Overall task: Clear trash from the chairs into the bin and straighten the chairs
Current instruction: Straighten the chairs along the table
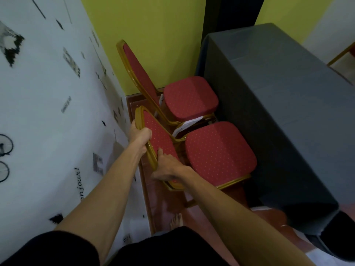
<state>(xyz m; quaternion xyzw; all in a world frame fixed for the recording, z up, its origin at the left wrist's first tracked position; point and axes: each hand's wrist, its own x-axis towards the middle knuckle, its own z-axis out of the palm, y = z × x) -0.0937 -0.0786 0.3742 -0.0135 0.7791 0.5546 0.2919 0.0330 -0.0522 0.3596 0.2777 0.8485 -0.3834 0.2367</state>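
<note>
Two red padded chairs with gold frames stand side by side against the table. The near chair (219, 150) has its backrest towards me. My left hand (140, 136) grips the top of that backrest's gold frame. My right hand (166, 168) holds the lower side of the same backrest, thumb on the red padding. The far chair (190, 96) stands just behind it, seat facing the table. White paper (189, 123) shows between the two chairs, under the far seat. No bin is in view.
A table under a dark grey cloth (278, 112) fills the right side, close to both seats. A white patterned wall (57, 112) runs along the left, a yellow-green wall behind. My bare foot (175, 220) stands on the reddish floor.
</note>
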